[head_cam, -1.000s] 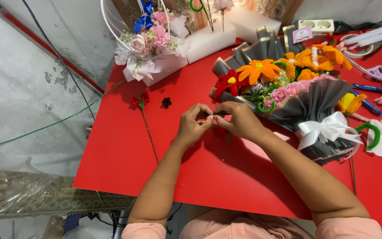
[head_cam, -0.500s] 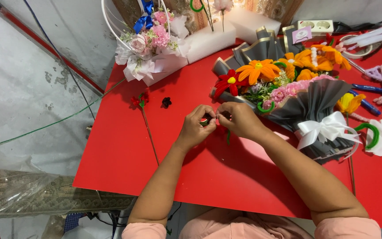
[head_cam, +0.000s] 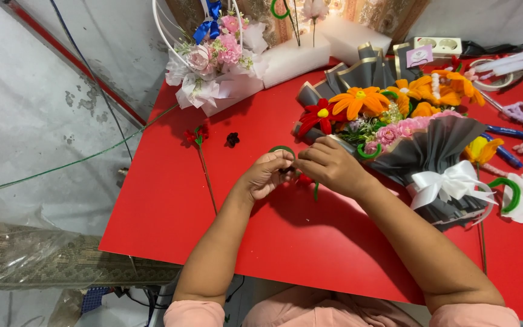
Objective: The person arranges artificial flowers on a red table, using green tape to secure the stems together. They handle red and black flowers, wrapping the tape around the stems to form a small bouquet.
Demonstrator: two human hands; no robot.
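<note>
The left hand [head_cam: 266, 175] and the right hand [head_cam: 328, 168] meet over the flat red table [head_cam: 164, 200]. Their fingertips touch each other. Between them they pinch a small red fuzzy flower on a thin green stem [head_cam: 305, 181]. Both hands are closed tight on it. A bit of red peeks out just under the right hand, and the short green stem hangs down below it. Most of the flower is hidden by the fingers.

A round green roll of tape [head_cam: 282, 149] sits just above the left hand, touching its knuckles.

Off to the left of the left hand lies a red fuzzy flower on a long thin stem [head_cam: 198, 137]. Beside it sits a tiny dark flower head [head_cam: 232, 139]. They are apart from the hands.

Just to the right of the right hand lies a big bunch of orange, red and pink fuzzy flowers wrapped in grey paper [head_cam: 431, 145]. It has a white ribbon bow [head_cam: 449, 183] tied on it.

Far above the left hand stands a white basket of pink flowers with a blue bow [head_cam: 213, 54].
</note>
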